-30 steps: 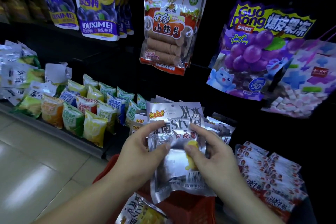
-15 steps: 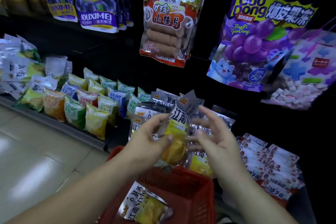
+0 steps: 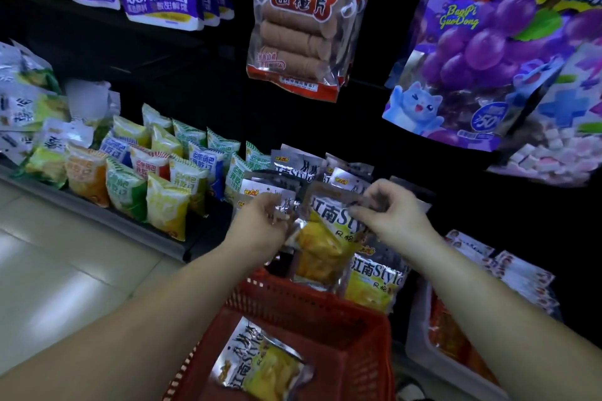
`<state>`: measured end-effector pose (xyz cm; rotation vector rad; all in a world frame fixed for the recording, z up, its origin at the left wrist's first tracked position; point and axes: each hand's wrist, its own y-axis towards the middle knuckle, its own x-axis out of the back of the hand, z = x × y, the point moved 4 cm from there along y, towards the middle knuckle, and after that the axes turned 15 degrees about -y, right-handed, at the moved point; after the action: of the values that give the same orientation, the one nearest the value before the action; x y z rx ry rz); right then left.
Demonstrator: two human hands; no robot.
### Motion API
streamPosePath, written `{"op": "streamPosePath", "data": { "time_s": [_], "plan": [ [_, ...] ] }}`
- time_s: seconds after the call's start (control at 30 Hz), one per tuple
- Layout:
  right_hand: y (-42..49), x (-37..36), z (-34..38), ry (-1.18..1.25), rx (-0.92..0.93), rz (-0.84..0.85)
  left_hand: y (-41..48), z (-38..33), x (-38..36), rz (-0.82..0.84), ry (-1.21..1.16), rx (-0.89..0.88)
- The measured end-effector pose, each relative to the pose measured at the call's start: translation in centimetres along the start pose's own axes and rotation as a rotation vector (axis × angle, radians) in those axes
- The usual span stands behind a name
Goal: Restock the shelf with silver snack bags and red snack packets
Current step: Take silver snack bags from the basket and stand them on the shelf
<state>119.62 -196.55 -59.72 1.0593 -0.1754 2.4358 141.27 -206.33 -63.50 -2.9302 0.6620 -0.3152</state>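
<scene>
Left hand [image 3: 260, 225] and right hand [image 3: 391, 215] each pinch an upper corner of one silver snack bag [image 3: 325, 238], fingers curled onto the crinkled foil. The bag hangs upright between them, its yellow contents facing the camera. It sits against the row of matching silver bags on the shelf [image 3: 97, 215]. Directly below the hands is a red basket [image 3: 325, 312], where a second silver bag [image 3: 260, 365] lies flat. Red snack packets [image 3: 521, 273] sit on the shelf, right of the right hand.
</scene>
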Motion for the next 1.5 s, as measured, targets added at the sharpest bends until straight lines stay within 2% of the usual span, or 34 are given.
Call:
{"op": "streamPosePath", "data": {
  "time_s": [0.07, 0.23, 0.3, 0.47, 0.53, 0.6, 0.67, 0.7, 0.73, 0.83, 0.9, 0.97, 1.03, 1.1, 1.2, 1.3, 1.43, 1.5],
  "plan": [
    [1.3, -3.0, -1.4, -0.142, 0.004, 0.066, 1.4, 1.7, -0.6, -0.004, 0.010, 0.059],
    [2.4, -9.4, -5.6, -0.284, -0.062, 0.186, 4.0, 5.4, -2.1, 0.081, 0.020, 0.116],
    [2.4, -11.1, -6.7, -0.276, -0.068, 0.246, 5.0, 6.3, -2.1, 0.110, 0.115, 0.105],
    [1.9, -14.1, -8.5, -0.280, -0.090, 0.545, 7.3, 8.6, -2.8, 0.335, 0.332, 0.130],
    [2.1, -14.0, -8.4, -0.277, -0.145, 0.736, 7.5, 9.3, -3.8, 0.422, 0.330, 0.164],
    [2.1, -13.6, -8.8, -0.191, -0.253, 0.971, 7.0, 9.2, -4.7, 0.459, 0.279, 0.231],
    [1.9, -13.2, -9.0, -0.040, -0.354, 1.093, 6.6, 9.3, -5.2, 0.508, 0.299, 0.256],
    [2.2, -13.2, -9.4, -0.022, -0.360, 1.055, 6.5, 9.5, -5.3, 0.521, 0.325, 0.252],
    [3.0, -13.0, -9.8, -0.081, -0.311, 0.923, 6.5, 9.9, -5.2, 0.532, 0.380, 0.222],
    [5.7, -11.4, -10.6, -0.374, -0.092, 0.322, 6.4, 10.6, -5.1, 0.557, 0.545, 0.079],
    [6.7, -10.6, -10.4, -0.604, -0.001, 0.116, 7.0, 10.7, -4.8, 0.486, 0.495, 0.038],
    [7.6, -10.8, -10.5, -0.800, 0.061, 0.121, 7.8, 10.2, -4.6, 0.380, 0.389, 0.032],
    [8.5, -11.5, -10.8, -0.849, 0.039, 0.194, 8.6, 10.2, -4.4, 0.295, 0.280, 0.050],
    [8.9, -12.5, -11.3, -0.850, -0.028, 0.253, 9.1, 10.3, -4.5, 0.277, 0.214, 0.056],
    [9.2, -13.2, -12.0, -0.938, -0.013, 0.246, 9.8, 10.1, -4.5, 0.271, 0.232, 0.017],
    [9.2, -12.2, -12.5, -0.886, -0.011, 0.216, 10.1, 10.0, -4.7, 0.232, 0.205, 0.019],
    [9.3, -12.4, -12.7, -0.803, -0.057, 0.406, 10.0, 10.5, -4.8, 0.253, 0.204, 0.059],
    [9.4, -12.4, -13.1, -0.785, -0.130, 0.422, 10.4, 11.0, -5.2, 0.264, 0.230, 0.053]
  ]
}}
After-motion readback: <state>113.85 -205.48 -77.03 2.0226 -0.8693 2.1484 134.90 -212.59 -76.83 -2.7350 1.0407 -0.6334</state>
